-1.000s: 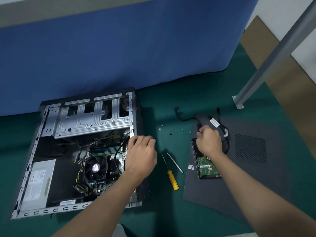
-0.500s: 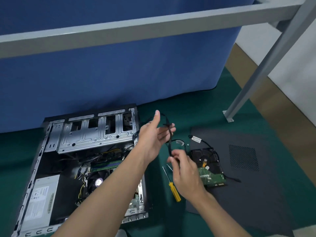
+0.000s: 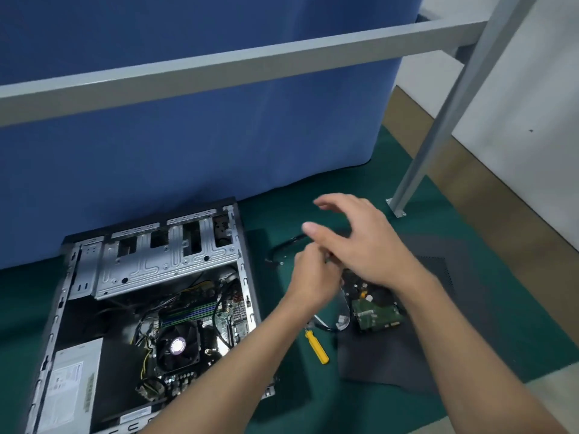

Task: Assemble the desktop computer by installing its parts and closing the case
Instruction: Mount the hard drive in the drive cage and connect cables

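Your left hand [image 3: 313, 278] is clenched on the black cable [image 3: 279, 247], just left of the hard drive [image 3: 376, 311]. Your right hand [image 3: 363, 245] hovers over it, fingers spread (blur hides whether the thumb pinches anything). This looks like untangling, so draw the cable through slowly, find each connector end, and don't yank. The drive lies circuit-side up on the side panel [image 3: 391, 358]. The open case [image 3: 169, 261] sits well left of the drive, and the yellow screwdriver [image 3: 318, 343] is between them.
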Available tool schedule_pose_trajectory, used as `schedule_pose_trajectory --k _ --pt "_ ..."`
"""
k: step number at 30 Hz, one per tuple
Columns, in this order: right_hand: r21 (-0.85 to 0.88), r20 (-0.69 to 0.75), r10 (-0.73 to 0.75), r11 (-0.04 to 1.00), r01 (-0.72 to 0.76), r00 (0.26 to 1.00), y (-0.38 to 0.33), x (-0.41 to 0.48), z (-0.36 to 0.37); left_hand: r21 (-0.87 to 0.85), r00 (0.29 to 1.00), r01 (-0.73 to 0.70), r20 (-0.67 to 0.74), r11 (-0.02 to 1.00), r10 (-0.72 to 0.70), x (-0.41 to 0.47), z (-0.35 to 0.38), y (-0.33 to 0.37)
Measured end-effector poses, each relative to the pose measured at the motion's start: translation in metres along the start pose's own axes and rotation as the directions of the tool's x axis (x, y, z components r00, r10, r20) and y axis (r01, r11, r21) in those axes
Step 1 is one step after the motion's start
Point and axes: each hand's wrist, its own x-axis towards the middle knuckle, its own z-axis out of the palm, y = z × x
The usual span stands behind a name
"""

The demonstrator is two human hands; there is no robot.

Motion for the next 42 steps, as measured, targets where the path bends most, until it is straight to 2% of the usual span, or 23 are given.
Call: schedule_pose_trajectory --k 2,5,7,9,11,13,15,18,22,25,28,31,34,37,40,42 --pt "-0.144 0.195 0.027 0.99 0.002 0.98 0.0 0.009 -0.011 0.145 0.991 -0.116 0.084 0.983 0.105 -0.003 0.009 0.004" --pt "-0.151 0.413 0.068 0.988 -0.006 0.908 0.006 0.012 -0.021 0.305 0.962 -0.234 0.211 0.923 0.174 -0.007 0.019 0.005" --pt "-0.128 0.498 0.049 0.992 0.017 0.866 0.01 0.007 -0.021 0.416 0.951 -0.276 0.251 0.866 0.183 -0.008 0.023 0.003" --pt "-0.057 0.459 0.003 0.998 0.026 0.889 0.013 0.003 -0.017 0.46 0.941 -0.286 0.299 0.84 0.157 -0.007 0.027 0.0" --pt "-0.015 0.323 0.001 1.0 0.005 0.947 0.019 0.001 -0.011 0.405 0.924 -0.305 0.346 0.862 0.165 -0.008 0.031 -0.001" --pt "0.008 0.192 0.055 0.998 -0.057 0.98 0.031 -0.001 -0.007 0.38 0.911 -0.337 0.363 0.862 0.196 -0.01 0.035 -0.002" --pt "-0.003 0.123 0.149 0.989 -0.15 0.981 0.055 -0.004 -0.005 0.439 0.902 -0.346 0.398 0.829 0.165 -0.013 0.038 -0.009" --pt "-0.14 0.063 0.374 0.921 -0.363 0.925 0.105 -0.018 0.007 0.512 0.877 -0.329 0.478 0.793 0.055 -0.016 0.044 -0.026" --pt "-0.192 -0.014 0.681 0.717 -0.671 0.732 0.153 -0.051 0.047 0.527 0.834 -0.315 0.551 0.79 -0.035 -0.015 0.056 -0.049" --pt "-0.356 -0.025 0.773 0.585 -0.729 0.633 0.171 -0.072 0.074 0.496 0.827 -0.204 0.549 0.844 -0.123 -0.011 0.061 -0.061" --pt "-0.427 -0.051 0.802 0.521 -0.739 0.595 0.178 -0.081 0.091 0.476 0.862 -0.117 0.485 0.872 -0.15 -0.007 0.059 -0.071" --pt "-0.488 -0.051 0.823 0.474 -0.733 0.566 0.182 -0.078 0.102 0.445 0.89 0.029 0.397 0.895 -0.226 0.002 0.055 -0.079" --pt "-0.487 -0.034 0.83 0.472 -0.735 0.556 0.185 -0.074 0.109 0.389 0.896 0.177 0.316 0.904 -0.311 0.01 0.05 -0.086" --pt "-0.429 -0.067 0.849 0.45 -0.783 0.524 0.186 -0.07 0.108 0.222 0.896 0.359 0.188 0.906 -0.402 0.015 0.048 -0.09" --pt "-0.426 -0.059 0.862 0.435 -0.794 0.504 0.187 -0.063 0.108 0.047 0.844 0.52 0.128 0.853 -0.521 0.018 0.046 -0.092" --pt "-0.398 -0.094 0.86 0.429 -0.811 0.501 0.187 -0.059 0.11 -0.013 0.822 0.562 0.122 0.827 -0.556 0.017 0.044 -0.093"
